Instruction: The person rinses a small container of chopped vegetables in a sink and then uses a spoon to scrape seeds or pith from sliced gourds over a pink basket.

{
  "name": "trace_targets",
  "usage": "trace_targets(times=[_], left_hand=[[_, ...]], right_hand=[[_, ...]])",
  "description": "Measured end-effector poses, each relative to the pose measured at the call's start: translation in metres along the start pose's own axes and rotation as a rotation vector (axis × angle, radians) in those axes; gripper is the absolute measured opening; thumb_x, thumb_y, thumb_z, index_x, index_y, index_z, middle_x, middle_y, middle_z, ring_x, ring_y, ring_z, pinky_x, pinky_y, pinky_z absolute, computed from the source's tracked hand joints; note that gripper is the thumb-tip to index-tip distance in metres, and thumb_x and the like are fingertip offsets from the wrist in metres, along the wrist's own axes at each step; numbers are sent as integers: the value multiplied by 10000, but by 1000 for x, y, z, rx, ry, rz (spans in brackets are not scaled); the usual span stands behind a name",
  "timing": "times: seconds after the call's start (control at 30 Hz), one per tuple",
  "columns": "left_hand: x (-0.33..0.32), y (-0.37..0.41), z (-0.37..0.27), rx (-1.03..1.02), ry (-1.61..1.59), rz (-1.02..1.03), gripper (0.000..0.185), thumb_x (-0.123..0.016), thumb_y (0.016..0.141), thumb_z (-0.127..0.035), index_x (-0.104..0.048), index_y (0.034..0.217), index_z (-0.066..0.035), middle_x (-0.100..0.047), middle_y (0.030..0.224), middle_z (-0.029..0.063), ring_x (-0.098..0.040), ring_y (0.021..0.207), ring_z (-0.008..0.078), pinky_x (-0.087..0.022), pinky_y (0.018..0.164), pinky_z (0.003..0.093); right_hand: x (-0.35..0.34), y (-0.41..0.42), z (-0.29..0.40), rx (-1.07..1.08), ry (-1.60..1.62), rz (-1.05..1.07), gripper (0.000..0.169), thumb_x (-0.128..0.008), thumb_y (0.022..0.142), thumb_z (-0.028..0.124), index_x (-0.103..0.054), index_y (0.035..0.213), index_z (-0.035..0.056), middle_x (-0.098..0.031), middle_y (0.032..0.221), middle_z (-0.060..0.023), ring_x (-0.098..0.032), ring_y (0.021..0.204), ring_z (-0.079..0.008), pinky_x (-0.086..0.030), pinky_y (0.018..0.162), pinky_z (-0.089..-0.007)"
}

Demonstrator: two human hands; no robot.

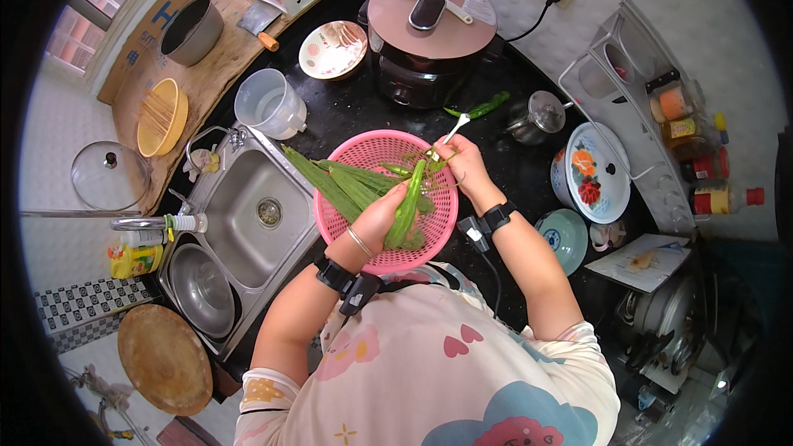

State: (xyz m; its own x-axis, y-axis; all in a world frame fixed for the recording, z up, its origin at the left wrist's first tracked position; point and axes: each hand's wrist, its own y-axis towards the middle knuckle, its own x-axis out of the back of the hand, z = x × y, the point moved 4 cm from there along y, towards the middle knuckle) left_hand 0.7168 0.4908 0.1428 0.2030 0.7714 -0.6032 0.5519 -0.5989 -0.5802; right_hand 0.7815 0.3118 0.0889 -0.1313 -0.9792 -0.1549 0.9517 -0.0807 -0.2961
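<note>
A pink plastic colander (441,232) stands before me, holding several long ridged green gourds (354,189) whose ends stick out at its left rim. My left hand (379,218) grips a green gourd or pepper (406,212), light green at its upper end, over the colander. In my right hand (466,164), above the right rim, is a white-handled peeler or small knife (457,127); its working end is partly hidden by the fingers. Thin green stems or peelings (438,164) hang beside these fingers. Behind the colander, a green chili pepper (486,106) lies on the black counter.
At left is a steel sink (245,217) with a faucet (145,223). Behind stand a clear plastic jug (267,105), a patterned bowl (333,49) and an electric cooker (427,25). To the right are a lidded steel pot (545,113), an enamel basin (588,179) and a green bowl (562,238).
</note>
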Motion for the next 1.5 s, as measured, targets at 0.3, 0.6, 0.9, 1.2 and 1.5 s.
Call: trace_targets(times=[0.3,0.6,0.9,1.2,1.5], left_hand=[[30,28,-3,5,-228,-184,366,-250,996,-380,-507,1106,-145,-611,882,56,-596,761,162,-507,623,345],[21,38,-7,-147,-229,-189,418,-229,1005,-380,-504,1197,-130,-607,900,37,-587,755,142,-513,675,313],[5,13,2,14,-85,-161,456,-250,959,-536,-503,1014,-160,-525,784,19,-501,647,153,-420,536,295],[10,-2,0,25,-49,-127,367,-363,976,-402,-460,1262,-193,-530,755,26,-505,620,141,-430,523,286],[19,18,-5,-71,-221,-247,171,-582,891,-184,-491,1021,-120,-591,846,62,-600,675,172,-487,551,274]], right_hand=[[-47,-61,21,-31,-52,379,117,-636,855,145,-615,924,52,-570,748,46,-506,659,-36,-419,596,-197],[-61,-74,35,46,-177,384,94,-654,839,119,-612,867,39,-534,702,54,-490,650,-35,-405,576,-202],[-45,-30,10,27,-48,230,102,-621,871,124,-596,873,25,-622,750,-5,-560,664,-72,-443,603,-219],[-3,-2,-7,-3,16,67,103,-585,894,126,-585,909,24,-619,773,-22,-587,701,-95,-479,655,-234],[-20,-35,7,-208,318,219,129,-596,897,182,-573,974,81,-578,842,14,-560,738,-76,-460,665,-208]])
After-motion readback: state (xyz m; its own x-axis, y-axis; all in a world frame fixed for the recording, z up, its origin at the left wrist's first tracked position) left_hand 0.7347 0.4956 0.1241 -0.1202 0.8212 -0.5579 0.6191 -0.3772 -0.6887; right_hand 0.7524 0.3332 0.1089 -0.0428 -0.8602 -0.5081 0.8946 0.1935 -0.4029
